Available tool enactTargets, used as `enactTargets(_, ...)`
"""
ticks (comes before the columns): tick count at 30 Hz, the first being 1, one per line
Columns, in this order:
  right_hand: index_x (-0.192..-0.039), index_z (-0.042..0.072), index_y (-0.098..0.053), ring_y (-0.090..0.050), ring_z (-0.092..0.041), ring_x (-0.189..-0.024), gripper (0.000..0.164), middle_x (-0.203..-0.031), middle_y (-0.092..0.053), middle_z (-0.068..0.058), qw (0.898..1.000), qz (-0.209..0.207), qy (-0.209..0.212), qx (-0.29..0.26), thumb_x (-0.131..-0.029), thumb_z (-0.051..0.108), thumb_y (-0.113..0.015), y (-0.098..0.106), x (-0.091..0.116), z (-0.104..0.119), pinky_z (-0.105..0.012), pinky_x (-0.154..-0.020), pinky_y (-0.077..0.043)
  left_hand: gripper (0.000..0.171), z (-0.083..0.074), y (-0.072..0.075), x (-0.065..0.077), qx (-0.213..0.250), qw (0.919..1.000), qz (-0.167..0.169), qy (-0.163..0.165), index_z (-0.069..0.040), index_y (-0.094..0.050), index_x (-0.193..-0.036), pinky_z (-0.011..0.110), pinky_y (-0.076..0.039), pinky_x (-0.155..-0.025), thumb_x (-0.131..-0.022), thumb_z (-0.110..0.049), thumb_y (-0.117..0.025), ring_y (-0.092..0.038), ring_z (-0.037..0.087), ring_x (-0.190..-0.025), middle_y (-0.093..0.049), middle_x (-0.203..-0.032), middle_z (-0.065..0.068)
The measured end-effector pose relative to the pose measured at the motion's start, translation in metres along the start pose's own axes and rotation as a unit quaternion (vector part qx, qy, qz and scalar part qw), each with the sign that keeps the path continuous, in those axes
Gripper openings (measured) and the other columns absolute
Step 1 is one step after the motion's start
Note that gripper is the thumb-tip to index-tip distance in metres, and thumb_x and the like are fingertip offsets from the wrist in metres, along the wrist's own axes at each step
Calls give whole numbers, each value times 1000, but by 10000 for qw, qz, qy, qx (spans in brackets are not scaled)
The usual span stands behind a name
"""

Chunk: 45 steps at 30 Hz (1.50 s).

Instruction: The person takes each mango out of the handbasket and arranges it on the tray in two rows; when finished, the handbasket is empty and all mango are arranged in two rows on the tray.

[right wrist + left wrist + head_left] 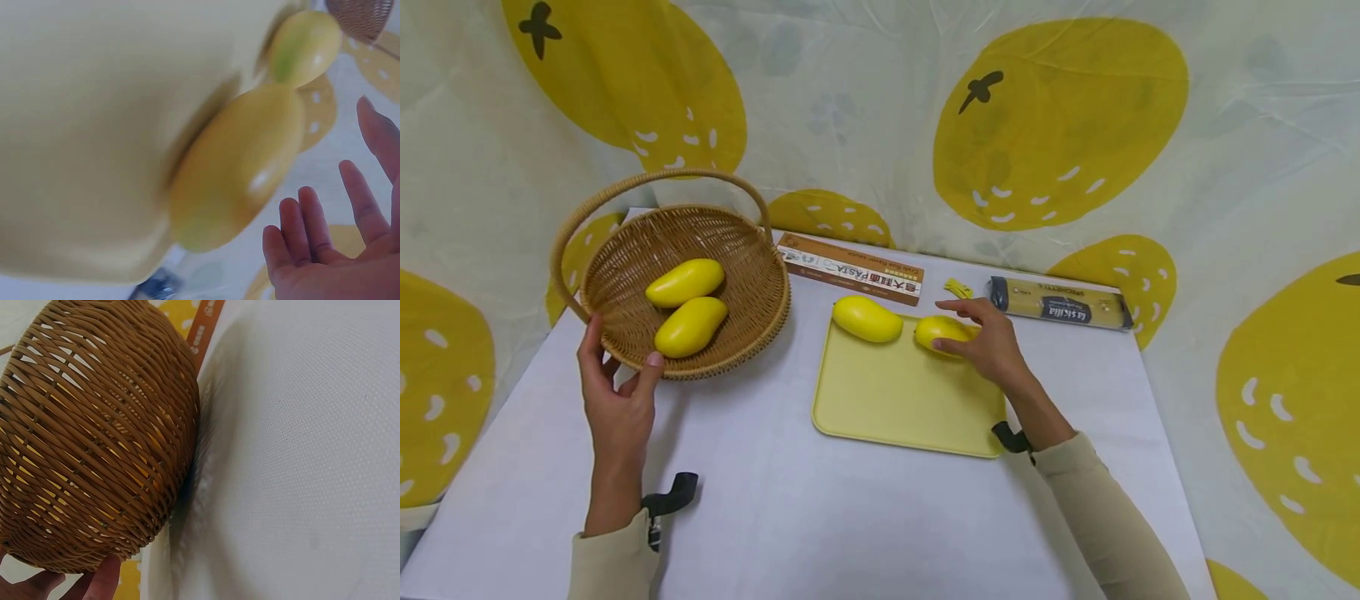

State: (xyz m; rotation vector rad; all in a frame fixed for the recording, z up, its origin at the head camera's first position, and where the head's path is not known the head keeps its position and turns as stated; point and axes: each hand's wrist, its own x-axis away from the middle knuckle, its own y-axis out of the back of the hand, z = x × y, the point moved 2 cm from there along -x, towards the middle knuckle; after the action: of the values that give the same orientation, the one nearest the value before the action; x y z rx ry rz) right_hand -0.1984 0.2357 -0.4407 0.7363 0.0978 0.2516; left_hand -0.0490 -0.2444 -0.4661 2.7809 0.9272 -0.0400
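My left hand (617, 400) holds the near left rim of a wicker basket (752, 333), thumb at the front edge and fingers around the side. Two yellow mangoes lie inside it, an upper mango (685, 283) and a lower mango (691, 327). The left wrist view shows the basket's woven outside (94, 437) and fingertips at its edge. Over the right mango (936, 333) on a yellow tray (895, 400), my right hand (988, 342) is spread. In the right wrist view its fingers stand apart from that mango (237, 169). Another mango (867, 319) rests at the tray's far left corner.
Behind the tray lie a brown-and-white pasta box (850, 268), a small yellow packet (958, 288) and a spaghetti pack (1060, 303). A patterned curtain (850, 108) hangs behind the white table (760, 500).
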Motion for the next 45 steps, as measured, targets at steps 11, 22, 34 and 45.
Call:
enactTargets(11,-135,20,-73,-59,-32,-131,58,-138,-68,-8,9958,-181,606,-666,-82,20,-94,-7,8,51,-59,-120,-40,84,-1,-1,0,87,9999,-25,42,-36,-26,-167,24,-50,-110,-100,-12,-71,-39,26,-149,-31,-172,-7)
enactTargets(22,-137,22,-73,-58,-19,-131,60,-136,-68,1,9856,23,1281,-1102,-82,20,-94,-26,9,98,-51,-116,-45,84,-2,0,0,48,10000,-62,-26,-36,-26,-167,23,-50,-108,-101,-12,-71,-39,25,-148,-31,-172,-8)
enactTargets(34,-135,20,-74,-58,-13,-132,56,-135,-70,3,9621,305,2047,-1774,-82,17,-93,-51,-5,148,-45,-121,-41,84,0,0,0,133,9999,-49,-57,-35,-27,-167,21,-50,-106,-100,-10,-71,-39,26,-147,-31,-171,-6)
enactTargets(45,-137,20,-72,-60,-13,-128,57,-137,-70,5,9573,605,2263,-1694,-84,21,-92,-80,-22,183,-39,-114,-46,84,0,0,1,75,10000,-18,54,-36,-26,-167,25,-49,-110,-101,-12,-71,-39,26,-149,-30,-172,-7)
